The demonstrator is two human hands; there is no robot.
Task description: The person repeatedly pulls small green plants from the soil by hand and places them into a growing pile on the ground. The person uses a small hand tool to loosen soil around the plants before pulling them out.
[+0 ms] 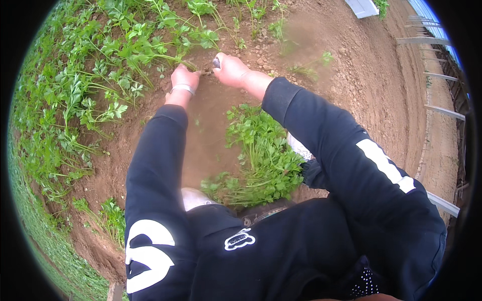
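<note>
My left hand (185, 79), with a pale band at its wrist, is closed around the base of a celery-like plant (165, 58). The leafy stems lean away to the upper left. Just to the right, my right hand (231, 70) grips a small tool (216, 62). Only the rounded, dark grey end of its handle shows clearly; the working end is hard to make out between my hands, low over the soil. Nearer my body, a pile of cut or pulled green plants (260, 158) lies on the ground between my shoes.
Dense rows of the same plants (75, 94) cover the left side. Bare brown soil (372, 86) stretches right, with a white box-like object (362, 8) at the top. Pale posts (446, 112) line the far right. My white shoes (196, 198) flank the pile.
</note>
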